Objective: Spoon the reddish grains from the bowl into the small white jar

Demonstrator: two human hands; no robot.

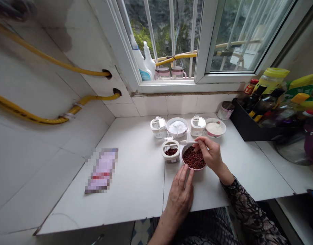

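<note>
The fingers of the right hand [211, 153] are closed narrowly around a small white spoon [188, 142], and its head reaches over the far left rim of a bowl [193, 168]; whether it carries something, I cannot tell. The left hand [180, 195] has its fingers rather straight and a little apart, with the tips touching the near rim of this bowl; its thumb I cannot see. Inside the bowl lie many dark red grains [194, 157]. Just left of it stands a small jar [171, 157] with its clear lid [169, 132] raised, and in the jar there are similar dark grains. So, in my judgement, the jar already has some portion, but the bowl has a large amount, and the work with these grains seems not finished. Behind them, along the back of the white surface [136, 153], stand a second jar [158, 126], a bowl of white granules [177, 126], a third jar [197, 126] and a bowl of pale grains [215, 128]; how full these two jars are, I cannot say surely. Further away, a blurred purple item [102, 172] lies at the left, and a black box [250, 132] with bottles stands at the right.
</note>
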